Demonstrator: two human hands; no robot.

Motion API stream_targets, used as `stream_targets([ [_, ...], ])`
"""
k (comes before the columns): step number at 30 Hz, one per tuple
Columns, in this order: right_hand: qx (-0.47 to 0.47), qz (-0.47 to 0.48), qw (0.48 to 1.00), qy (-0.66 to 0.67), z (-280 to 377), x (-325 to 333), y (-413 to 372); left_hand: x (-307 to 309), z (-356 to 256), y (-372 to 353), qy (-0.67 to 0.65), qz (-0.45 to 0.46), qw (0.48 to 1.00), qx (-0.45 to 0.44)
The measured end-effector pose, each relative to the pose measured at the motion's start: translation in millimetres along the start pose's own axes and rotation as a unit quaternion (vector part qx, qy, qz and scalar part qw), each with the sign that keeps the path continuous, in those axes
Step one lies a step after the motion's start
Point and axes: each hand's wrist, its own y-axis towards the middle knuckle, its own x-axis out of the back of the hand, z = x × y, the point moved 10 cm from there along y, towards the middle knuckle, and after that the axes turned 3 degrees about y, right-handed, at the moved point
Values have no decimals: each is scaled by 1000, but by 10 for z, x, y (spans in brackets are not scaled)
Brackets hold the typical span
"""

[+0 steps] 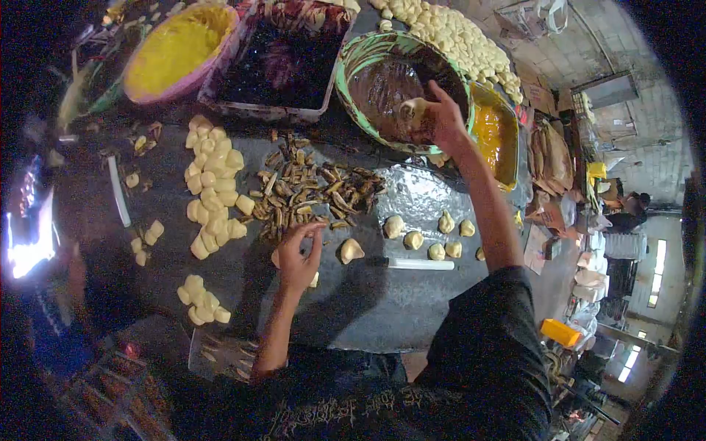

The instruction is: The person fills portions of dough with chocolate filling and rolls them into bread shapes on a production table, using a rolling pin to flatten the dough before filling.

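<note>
My right hand (446,121) reaches over the green-rimmed bowl (344,88) of brown paste. A pale piece of dough (413,109) shows at its fingers, which close around it. Lower on the table, my left hand (298,257) is held with thumb and fingertips close together, at the near edge of a heap of brown, banana-like slices (294,180). Anything between those fingertips is too small to make out. Beside the left hand lies a flattened dough piece (351,251). Several filled-looking dough balls (413,240) sit to the right, near a white rod (421,264).
Plain dough pieces (213,176) lie in a column on the left, with a smaller cluster (203,301) below. At the back stand a yellow-filled tub (220,73), a dark-filled tray (213,104) and an orange-filled container (512,173). More dough (456,37) covers the far right.
</note>
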Motion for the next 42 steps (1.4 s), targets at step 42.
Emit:
stream_targets([
  [42, 206, -120, 903, -357, -1578, -441, -3104, 67, -851, -1754, -743, -195, 639, -55],
])
